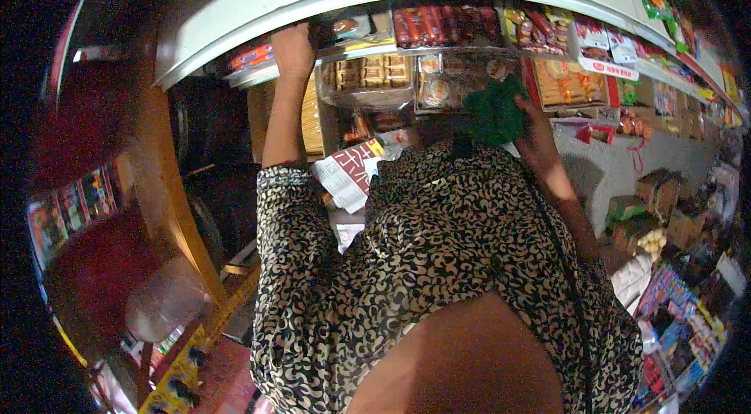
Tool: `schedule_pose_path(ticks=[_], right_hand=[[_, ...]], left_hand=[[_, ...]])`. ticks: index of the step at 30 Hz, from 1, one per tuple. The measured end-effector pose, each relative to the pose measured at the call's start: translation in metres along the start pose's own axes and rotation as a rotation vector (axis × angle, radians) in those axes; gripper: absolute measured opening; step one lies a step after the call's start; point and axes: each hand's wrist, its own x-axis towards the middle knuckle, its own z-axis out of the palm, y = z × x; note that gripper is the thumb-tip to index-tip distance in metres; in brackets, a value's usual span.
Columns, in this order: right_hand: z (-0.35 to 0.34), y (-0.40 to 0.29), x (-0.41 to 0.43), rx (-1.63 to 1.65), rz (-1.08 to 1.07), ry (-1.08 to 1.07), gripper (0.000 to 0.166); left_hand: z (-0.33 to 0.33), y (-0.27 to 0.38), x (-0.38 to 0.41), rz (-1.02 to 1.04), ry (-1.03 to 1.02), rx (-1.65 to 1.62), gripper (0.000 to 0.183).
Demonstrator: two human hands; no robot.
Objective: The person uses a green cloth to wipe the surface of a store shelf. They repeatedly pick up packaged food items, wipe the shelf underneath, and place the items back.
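Observation:
My left hand [294, 53] is raised to the upper shelf tier, right at the white shelf edge [358, 5]. Its fingers are turned away and hidden, so I cannot see whether they grip anything. Orange-red packets [252, 56] lie just left of it, and a clear tray with a packaged snack [349, 26] is on its right. In my right hand [537, 129] is a crumpled dark green cloth [499, 112], held in front of the lower tier. Near the cloth are a clear box of round wrapped snacks [434, 88] and a carton of orange-brown packaged snacks [569, 85].
Red sausage-like packs [443, 25] fill a tray on the upper tier. Below it sits a box of wafer-like snacks [372, 73]. A wooden post [170, 191] rises at the left. Cardboard boxes [660, 191] stand on the floor at right, and a printed paper packet [352, 173] lies before me.

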Motion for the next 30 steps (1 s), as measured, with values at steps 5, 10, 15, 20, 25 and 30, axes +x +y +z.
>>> schedule_pose_path(ticks=[5, 10, 15, 20, 25, 30], right_hand=[[0.013, -0.036, -0.024, 0.606, 0.240, 0.081, 0.033], [0.007, -0.035, -0.037, 0.637, 0.184, 0.132, 0.041], [-0.005, -0.047, -0.041, 0.490, -0.014, 0.099, 0.046], [0.008, -0.111, -0.061, 0.407, -0.202, 0.015, 0.048], [0.019, -0.100, -0.056, -0.326, -0.311, 0.074, 0.069], [0.027, -0.079, -0.034, -0.493, -0.266, -0.048, 0.070]], left_hand=[[-0.019, 0.083, -0.002, -0.003, 0.322, -0.614, 0.023], [-0.032, 0.157, 0.008, -0.211, -0.154, -0.618, 0.041], [-0.029, 0.175, 0.030, -0.288, -0.269, -0.430, 0.067], [0.013, 0.143, 0.035, -0.311, -0.343, -0.410, 0.086], [0.065, 0.097, 0.035, -0.410, -0.256, -0.755, 0.057], [0.079, 0.090, 0.031, -0.554, -0.203, -1.566, 0.026]])
